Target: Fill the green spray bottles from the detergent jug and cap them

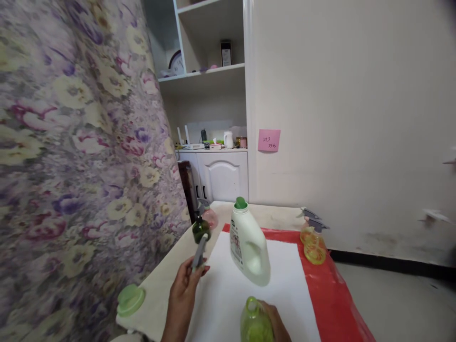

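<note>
My left hand (184, 285) is closed on a grey trigger spray head (200, 251), raised above the left side of the table. My right hand (277, 322) wraps round the side of a translucent yellow-green spray bottle (254, 323), whose neck is open at the top. The bottle's lower part is cut off by the frame edge. Beyond it, a large pale green detergent jug (251, 244) stands on a white sheet (221, 304). Its dark green spout shows at the top with no cap on it. A light green cap (130, 299) lies at the table's left corner.
At the back left stand a dark green pump bottle (200, 230) and a pink spray bottle (211, 217). Yellow spray bottles (315, 249) with grey heads stand on the red sheet (329, 299) at the right. A floral curtain (89, 166) hangs close along the left.
</note>
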The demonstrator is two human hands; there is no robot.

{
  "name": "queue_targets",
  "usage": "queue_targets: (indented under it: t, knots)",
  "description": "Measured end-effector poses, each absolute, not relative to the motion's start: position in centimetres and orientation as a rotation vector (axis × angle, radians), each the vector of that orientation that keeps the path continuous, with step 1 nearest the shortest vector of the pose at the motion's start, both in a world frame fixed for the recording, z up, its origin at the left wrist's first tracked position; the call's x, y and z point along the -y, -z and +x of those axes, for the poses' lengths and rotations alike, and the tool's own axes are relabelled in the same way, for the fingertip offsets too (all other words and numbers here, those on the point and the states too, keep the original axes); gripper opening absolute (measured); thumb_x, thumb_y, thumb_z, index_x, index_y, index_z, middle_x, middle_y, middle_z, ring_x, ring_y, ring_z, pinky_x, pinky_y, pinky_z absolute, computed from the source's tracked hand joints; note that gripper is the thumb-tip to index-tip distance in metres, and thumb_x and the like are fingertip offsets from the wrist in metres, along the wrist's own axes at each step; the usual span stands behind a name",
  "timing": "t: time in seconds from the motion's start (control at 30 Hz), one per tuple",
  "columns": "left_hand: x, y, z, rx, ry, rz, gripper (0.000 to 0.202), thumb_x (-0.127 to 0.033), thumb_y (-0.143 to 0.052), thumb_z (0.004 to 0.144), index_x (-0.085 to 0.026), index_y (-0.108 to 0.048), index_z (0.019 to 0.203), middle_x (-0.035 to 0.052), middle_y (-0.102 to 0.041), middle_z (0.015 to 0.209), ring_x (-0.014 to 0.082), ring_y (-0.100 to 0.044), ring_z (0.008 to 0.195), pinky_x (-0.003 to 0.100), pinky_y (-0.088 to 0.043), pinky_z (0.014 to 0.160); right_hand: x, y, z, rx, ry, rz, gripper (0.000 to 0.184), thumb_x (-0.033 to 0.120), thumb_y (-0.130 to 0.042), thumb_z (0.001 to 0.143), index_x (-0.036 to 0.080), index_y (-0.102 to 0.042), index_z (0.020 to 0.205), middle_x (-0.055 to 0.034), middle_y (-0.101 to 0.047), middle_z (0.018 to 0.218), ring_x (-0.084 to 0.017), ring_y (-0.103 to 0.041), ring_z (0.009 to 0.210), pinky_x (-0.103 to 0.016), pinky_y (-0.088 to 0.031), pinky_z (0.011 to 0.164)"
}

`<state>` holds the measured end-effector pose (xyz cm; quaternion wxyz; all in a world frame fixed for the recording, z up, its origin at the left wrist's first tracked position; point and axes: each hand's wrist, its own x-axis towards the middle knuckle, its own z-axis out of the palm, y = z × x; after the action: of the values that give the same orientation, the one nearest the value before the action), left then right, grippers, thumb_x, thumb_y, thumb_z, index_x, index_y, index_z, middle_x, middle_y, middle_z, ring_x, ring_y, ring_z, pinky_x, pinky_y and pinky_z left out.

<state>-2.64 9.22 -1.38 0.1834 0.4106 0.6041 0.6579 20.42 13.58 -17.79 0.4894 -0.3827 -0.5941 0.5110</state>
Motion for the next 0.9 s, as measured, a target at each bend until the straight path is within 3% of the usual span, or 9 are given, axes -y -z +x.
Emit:
queue_targets:
  t: [0.07,0.13,0.23,0.37,0.53,0.73,0.9]
  knots:
    - [-8.4,-1.5,-0.4,-1.354,-2.040,0.884,0.041,-0.045,-0.074,0.075,-0.019,-0.065,0.105,0.0041,-0.074,0.104,0.0162,-0.071,0.087,0.026,-0.058,0.085,-13.0,17.3,20.5,1.503,-1.148,-0.897,0.061,0.058,-0.068,0.069,0.021,-0.065,0.118,-0.0146,-0.070,0.113,-0.033,-0.063,0.112,-0.044,-0.048,0.101]
    - [-7.5,-4.2,1.3,-1.078,-2.136,0.689,0.037,-0.037,-0.083,0.067,-0.021,-0.068,0.096,-0.0001,-0.075,0.098,0.0118,-0.071,0.082,0.018,-0.059,0.080,-12.6,17.1,20.5,1.574,-1.033,-0.837,0.071,0.055,-0.074,0.063,0.021,-0.060,0.124,-0.0146,-0.068,0.117,-0.034,-0.062,0.114,-0.045,-0.048,0.102]
    - [-6.1,-7.3,3.1,-0.885,-2.236,0.578,0.038,-0.025,-0.089,0.060,-0.021,-0.070,0.092,-0.0003,-0.076,0.094,0.0113,-0.071,0.079,0.016,-0.060,0.075,-12.4,17.5,20.6,1.653,-0.932,-0.741,0.093,0.064,-0.079,0.052,0.020,-0.055,0.130,-0.0158,-0.064,0.121,-0.037,-0.060,0.115,-0.048,-0.047,0.102]
    - [-4.9,-9.0,4.8,-0.803,-2.284,0.594,0.044,-0.021,-0.089,0.060,-0.018,-0.072,0.100,0.0033,-0.075,0.101,0.0107,-0.070,0.079,0.015,-0.061,0.076,-13.0,18.5,21.0,1.782,-0.877,-0.712,0.095,0.062,-0.078,0.054,0.020,-0.049,0.135,-0.0162,-0.061,0.125,-0.037,-0.060,0.116,-0.049,-0.048,0.102]
    - [-5.0,-8.3,6.6,-0.761,-2.245,0.566,0.040,-0.021,-0.087,0.063,-0.019,-0.073,0.100,0.0032,-0.074,0.100,0.0119,-0.070,0.083,0.018,-0.061,0.079,-13.3,18.6,21.7,1.919,-0.845,-0.635,0.097,0.044,-0.083,0.055,0.021,-0.041,0.140,-0.0160,-0.059,0.127,-0.036,-0.059,0.117,-0.049,-0.049,0.102]
    - [-5.4,-5.7,7.8,-0.813,-2.143,0.662,0.035,-0.027,-0.082,0.072,-0.021,-0.071,0.105,0.0024,-0.071,0.106,0.0126,-0.068,0.091,0.019,-0.058,0.087,-13.3,18.5,21.6,1.915,-0.926,-0.654,0.096,0.041,-0.083,0.056,0.019,-0.039,0.140,-0.0172,-0.056,0.128,-0.037,-0.056,0.120,-0.048,-0.046,0.105]
    - [-5.1,-1.7,8.3,-1.126,-1.890,0.872,0.035,-0.038,-0.082,0.070,-0.023,-0.072,0.100,0.0021,-0.074,0.099,0.0172,-0.068,0.092,0.021,-0.054,0.082,-13.3,18.3,21.4,1.899,-0.972,-0.675,0.092,0.035,-0.081,0.057,0.018,-0.041,0.139,-0.0172,-0.055,0.126,-0.036,-0.057,0.119,-0.049,-0.045,0.106]
